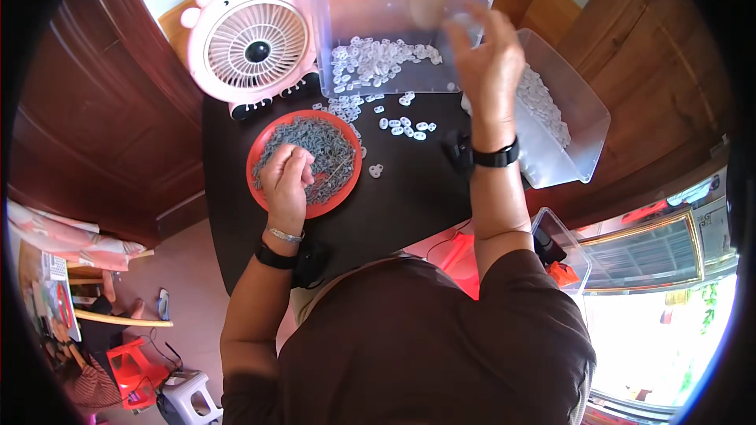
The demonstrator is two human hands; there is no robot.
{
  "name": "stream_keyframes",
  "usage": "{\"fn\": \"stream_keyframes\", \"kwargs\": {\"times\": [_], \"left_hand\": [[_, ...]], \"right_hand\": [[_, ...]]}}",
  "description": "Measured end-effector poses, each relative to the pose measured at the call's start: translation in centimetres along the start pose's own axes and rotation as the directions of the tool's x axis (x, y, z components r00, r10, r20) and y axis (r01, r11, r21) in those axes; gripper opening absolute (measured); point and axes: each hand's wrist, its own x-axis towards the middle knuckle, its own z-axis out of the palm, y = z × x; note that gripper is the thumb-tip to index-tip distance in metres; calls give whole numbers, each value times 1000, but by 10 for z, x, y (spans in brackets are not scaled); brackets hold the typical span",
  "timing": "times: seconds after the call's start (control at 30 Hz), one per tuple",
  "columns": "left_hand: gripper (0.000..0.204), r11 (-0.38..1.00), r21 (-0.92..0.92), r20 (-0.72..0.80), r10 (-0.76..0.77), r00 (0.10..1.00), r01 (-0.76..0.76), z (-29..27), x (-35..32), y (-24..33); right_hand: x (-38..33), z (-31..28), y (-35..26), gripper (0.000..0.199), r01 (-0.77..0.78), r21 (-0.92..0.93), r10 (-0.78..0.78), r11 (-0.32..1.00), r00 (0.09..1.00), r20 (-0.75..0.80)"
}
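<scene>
My left hand is over an orange-red round plate heaped with small grey screws. Its fingers are curled closed, and whatever is between them is hidden. My right hand is raised at the right side of an upright clear plastic bin. It is blurred, with thumb and fingers apart; a pale smear shows near the fingertips, too unclear to name. Inside that bin lies a pile of small white two-holed plastic pieces. More of these loose pieces are scattered on the black table between the hands.
A pink animal-shaped fan stands at the back left. To the right, a second translucent bin holds many white pieces. Below it is a small clear box with dark and orange things. Stools stand on the floor at lower left.
</scene>
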Motion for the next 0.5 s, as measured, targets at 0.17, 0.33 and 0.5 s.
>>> {"fn": "stream_keyframes", "kwargs": {"times": [0.17, 0.33, 0.5], "left_hand": [[21, 1000, 15, -2, 6, 1000, -6, -1, 0, -1], [22, 999, 44, 7, 1, 1000, -1, -4, 1, -6], [22, 994, -13, 0, -105, 994, 105, -7, 6, -9]], "right_hand": [[-1, 11, 18, 18, 110, -25, -107, 994, 990, 88], [-53, 64, 26, 19, -257, 220, -36, 941, 569, 822], [-97, 93, 34, 16, -78, 114, -76, 990, 386, 919]]}}
